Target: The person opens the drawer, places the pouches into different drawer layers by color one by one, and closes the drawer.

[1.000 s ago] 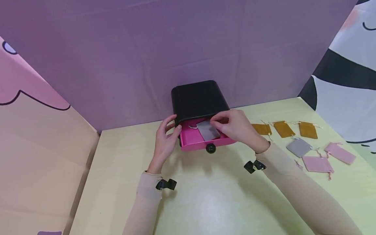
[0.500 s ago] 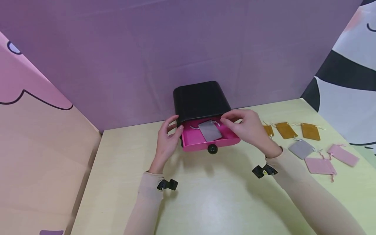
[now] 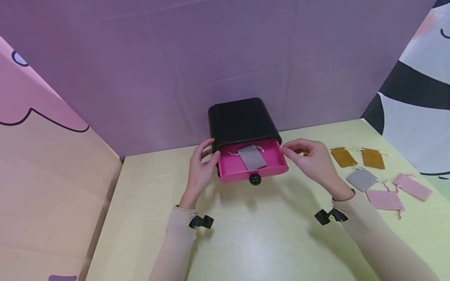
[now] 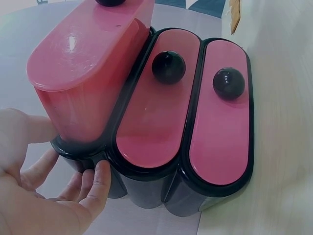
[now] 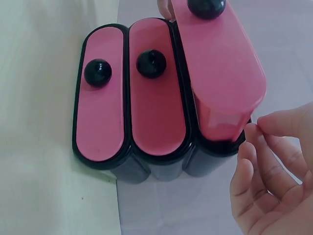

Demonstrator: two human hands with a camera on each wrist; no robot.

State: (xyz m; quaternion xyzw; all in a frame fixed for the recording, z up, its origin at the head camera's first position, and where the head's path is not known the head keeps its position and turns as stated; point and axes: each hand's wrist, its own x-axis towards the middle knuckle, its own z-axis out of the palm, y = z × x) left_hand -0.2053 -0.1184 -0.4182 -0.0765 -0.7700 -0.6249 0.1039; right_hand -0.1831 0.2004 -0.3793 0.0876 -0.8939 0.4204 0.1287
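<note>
A black cabinet [image 3: 242,121] with three pink drawers stands at the back of the table. Its top drawer [image 3: 232,166] is pulled out, and a small grey drawstring pouch [image 3: 252,157] lies inside, its cords spread to both sides. My left hand [image 3: 199,171] holds the cabinet's left front corner; in the left wrist view the thumb is by the drawer's side and the fingers lie against the black shell. Just off the drawer's right wall is my right hand [image 3: 313,160], thumb and forefinger tips close together, fingers loosely bent, with nothing seen between them.
On the table's right lie brown pouches [image 3: 373,158], another grey pouch [image 3: 361,179] and pink pouches [image 3: 385,200]. One brown pouch is mostly hidden behind my right hand. A purple cloth wall [image 3: 158,78] rises right behind the cabinet. A black knob [image 3: 255,179] juts from the open drawer.
My right hand has let go of the grey pouch and moved right, out of the drawer. The pouch stays lying in it. My left hand keeps its place on the cabinet.
</note>
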